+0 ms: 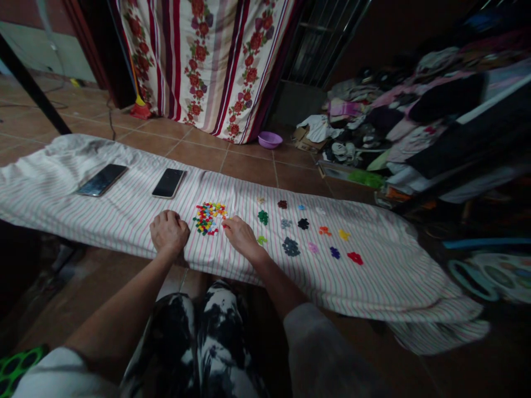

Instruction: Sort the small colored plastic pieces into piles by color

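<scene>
In front of you stretches a long surface draped in white cloth with thin pink and green stripes (pixel 365 287). Beyond it hangs a white curtain with maroon stripes and red roses (pixel 215 66), and to your right is a big jumbled pile of clothes (pixel 427 105). A round purple plastic bowl (pixel 270 140) sits on the floor near the curtain's hem. Your left hand (pixel 169 231) rests on the cloth, fingers curled under; you cannot tell whether it holds anything. Your right hand (pixel 240 235) has thumb and forefinger brought narrowly together at the right edge of the mixed heap; any piece between them is too small to make out. Two dark-screened, flat rectangular phones (pixel 168 183) lie apart on your left. The heap of small multicoloured pieces (pixel 209 217) lies between your hands. Right of it sit little single-colour clusters, among them dark grey pieces (pixel 291 247), dark green pieces (pixel 263 217) and red pieces (pixel 355 258).
</scene>
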Demonstrator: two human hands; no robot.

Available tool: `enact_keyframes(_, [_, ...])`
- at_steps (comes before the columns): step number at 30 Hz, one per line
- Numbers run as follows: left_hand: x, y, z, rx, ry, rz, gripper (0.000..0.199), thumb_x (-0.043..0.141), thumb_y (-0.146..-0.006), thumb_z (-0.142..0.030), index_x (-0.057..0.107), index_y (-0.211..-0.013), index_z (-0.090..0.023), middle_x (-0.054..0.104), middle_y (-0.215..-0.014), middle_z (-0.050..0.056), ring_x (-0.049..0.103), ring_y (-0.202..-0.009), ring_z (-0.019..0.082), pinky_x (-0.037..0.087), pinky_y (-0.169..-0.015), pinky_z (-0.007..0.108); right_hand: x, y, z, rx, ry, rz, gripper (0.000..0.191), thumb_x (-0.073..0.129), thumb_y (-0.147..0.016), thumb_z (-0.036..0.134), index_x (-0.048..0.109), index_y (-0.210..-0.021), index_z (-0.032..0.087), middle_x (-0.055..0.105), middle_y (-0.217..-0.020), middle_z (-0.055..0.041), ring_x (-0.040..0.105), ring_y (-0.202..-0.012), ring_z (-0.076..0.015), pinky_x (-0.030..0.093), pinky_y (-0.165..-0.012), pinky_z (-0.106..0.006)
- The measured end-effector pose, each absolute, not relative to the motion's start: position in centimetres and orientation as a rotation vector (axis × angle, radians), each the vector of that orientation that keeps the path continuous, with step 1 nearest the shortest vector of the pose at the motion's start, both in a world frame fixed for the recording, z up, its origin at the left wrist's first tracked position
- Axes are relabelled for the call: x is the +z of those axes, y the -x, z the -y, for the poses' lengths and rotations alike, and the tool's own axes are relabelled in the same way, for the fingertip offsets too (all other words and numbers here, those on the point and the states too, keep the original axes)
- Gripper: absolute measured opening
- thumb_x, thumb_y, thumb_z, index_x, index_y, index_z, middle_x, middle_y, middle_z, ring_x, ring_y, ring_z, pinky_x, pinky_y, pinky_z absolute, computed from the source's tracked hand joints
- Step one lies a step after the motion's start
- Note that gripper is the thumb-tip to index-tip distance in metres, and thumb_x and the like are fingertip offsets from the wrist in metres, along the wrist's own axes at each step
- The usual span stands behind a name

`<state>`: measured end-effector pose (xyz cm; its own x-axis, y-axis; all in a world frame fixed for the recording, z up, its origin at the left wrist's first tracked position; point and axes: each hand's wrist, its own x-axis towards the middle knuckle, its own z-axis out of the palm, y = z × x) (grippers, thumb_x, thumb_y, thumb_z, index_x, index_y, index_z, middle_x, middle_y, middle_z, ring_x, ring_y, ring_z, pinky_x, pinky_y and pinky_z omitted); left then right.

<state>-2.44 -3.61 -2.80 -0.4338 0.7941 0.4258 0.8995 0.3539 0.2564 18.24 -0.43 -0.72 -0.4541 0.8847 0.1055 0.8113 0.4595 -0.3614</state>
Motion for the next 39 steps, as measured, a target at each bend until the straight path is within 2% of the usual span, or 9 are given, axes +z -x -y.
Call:
enact_keyframes(7, [-2.7, 2.4, 3.8, -0.676, 1.537, 2.396, 0.025, 0.04, -0.082, -0.027, 0.06, -0.095, -0.017, 0.063, -0.101, 0.012, 0.051, -0.099, 0.029, 0.036, -0.086, 0.041, -2.0, -18.6, 1.2, 0.43, 1.354, 2.165, 0.018, 0.046, -0.086, 0.013, 0.059, -0.096, 0.02, 0.062, -0.095, -0.0043, 0.059, -0.087, -0.0152, 0.046, -0.081, -0.026])
enact_keyframes(13, [-2.5, 2.4, 3.7, -0.672, 1.529, 2.419, 0.024, 0.042, -0.082, -0.028, 0.06, -0.093, -0.017, 0.063, -0.102, 0.014, 0.053, -0.101, 0.031, 0.037, -0.084, 0.042, -2.5, -21.3, 2.6, 0.587, 1.257, 1.855, 0.013, 0.048, -0.083, 0.022, 0.057, -0.093, 0.022, 0.061, -0.079, 0.001, 0.059, -0.068, -0.0121, 0.048, -0.065, -0.023])
enact_keyframes(19, [-2.0, 2.2, 3.9, -0.705, 1.554, 2.419, 0.026, 0.042, -0.083, -0.027, 0.062, -0.095, -0.014, 0.063, -0.103, 0.019, 0.054, -0.101, 0.035, 0.037, -0.083, 0.046, -2.0, -28.4, 4.4, 0.498, 1.303, 1.537, 0.015, 0.053, -0.082, 0.03, 0.06, -0.091, 0.021, 0.062, -0.074, -0.0005, 0.058, -0.064, -0.0119, 0.049, -0.059, -0.023])
enact_keyframes(23, [-1.4, 1.9, 4.1, -0.65, 1.559, 2.459, 0.032, 0.041, -0.083, -0.029, 0.062, -0.098, -0.011, 0.063, -0.105, 0.02, 0.054, -0.103, 0.034, 0.038, -0.084, 0.044, -2.1, -35.6, 5.7, 0.355, 1.442, 1.357, 0.022, 0.056, -0.08, 0.034, 0.062, -0.094, 0.019, 0.062, -0.073, -0.0014, 0.056, -0.061, -0.012, 0.048, -0.058, -0.024])
enact_keyframes(33, [-1.5, 1.6, 4.2, -0.567, 1.499, 2.436, 0.041, 0.036, -0.081, -0.033, 0.064, -0.102, -0.012, 0.064, -0.107, 0.019, 0.055, -0.102, 0.033, 0.04, -0.085, 0.043, -3.9, -49.5, 7.4, -0.214, 1.876, 1.283, 0.025, 0.05, -0.076, 0.029, 0.07, -0.085, 0.016, 0.062, -0.08, -0.0098, 0.055, -0.082, -0.0227, 0.047, -0.08, -0.038])
enact_keyframes(39, [-1.5, 1.6, 4.1, -0.52, 1.491, 2.47, 0.045, 0.032, -0.082, -0.034, 0.064, -0.104, -0.012, 0.064, -0.108, 0.018, 0.055, -0.102, 0.032, 0.04, -0.084, 0.041, -6.5, -51.2, 6.5, -0.386, 1.917, 1.364, 0.022, 0.052, -0.077, 0.029, 0.071, -0.085, 0.02, 0.06, -0.108, -0.0126, 0.053, -0.103, -0.0253, 0.04, -0.094, -0.043])
